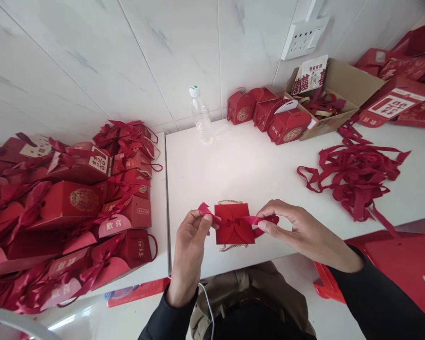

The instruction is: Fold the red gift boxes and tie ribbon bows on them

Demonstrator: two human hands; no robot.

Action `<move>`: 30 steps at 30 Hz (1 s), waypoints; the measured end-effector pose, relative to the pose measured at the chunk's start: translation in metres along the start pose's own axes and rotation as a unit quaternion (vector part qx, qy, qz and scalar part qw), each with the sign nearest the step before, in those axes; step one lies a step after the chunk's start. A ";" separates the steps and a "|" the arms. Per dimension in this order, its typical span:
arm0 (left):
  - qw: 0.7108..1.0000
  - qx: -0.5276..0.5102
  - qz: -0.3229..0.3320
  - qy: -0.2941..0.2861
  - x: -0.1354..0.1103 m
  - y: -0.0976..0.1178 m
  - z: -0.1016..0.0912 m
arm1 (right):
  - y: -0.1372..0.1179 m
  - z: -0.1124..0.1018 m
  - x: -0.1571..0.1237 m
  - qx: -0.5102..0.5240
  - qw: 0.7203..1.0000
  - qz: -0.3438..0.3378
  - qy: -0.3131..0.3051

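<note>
A small red gift box (244, 236) with twisted gold cord handles (231, 201) sits on the white table in front of me. Across its top runs a dark red ribbon (246, 221), crossed or knotted at the middle. My left hand (194, 236) pinches one ribbon end between thumb and fingers at the box's left side. On the other side, my right hand (286, 224) pinches the opposite length of ribbon just beyond the right edge. The ribbon stretches fairly straight between both hands.
A heap of loose red ribbon (357, 174) lies to the right. Behind stand several red boxes (286, 126), a cardboard carton (357, 87) and a clear bottle (202, 120). Many ribboned boxes (81, 203) are piled on the left. A red stool (400, 259) is below right.
</note>
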State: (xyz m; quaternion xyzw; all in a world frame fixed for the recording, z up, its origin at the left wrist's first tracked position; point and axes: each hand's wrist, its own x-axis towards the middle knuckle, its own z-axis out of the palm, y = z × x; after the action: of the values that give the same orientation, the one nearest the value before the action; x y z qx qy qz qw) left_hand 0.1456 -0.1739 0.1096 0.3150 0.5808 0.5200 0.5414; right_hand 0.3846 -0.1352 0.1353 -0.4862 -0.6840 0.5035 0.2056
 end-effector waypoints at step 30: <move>0.960 0.213 0.181 0.007 0.008 0.000 0.018 | -0.018 0.042 0.034 -0.001 0.997 -0.065 0.051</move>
State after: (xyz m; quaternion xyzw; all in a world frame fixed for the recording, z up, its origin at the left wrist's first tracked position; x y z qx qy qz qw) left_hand 0.1615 -0.1616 0.1092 0.5191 0.6152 0.4761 0.3541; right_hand 0.3296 -0.1267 0.1269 -0.4665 -0.7030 0.4627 0.2721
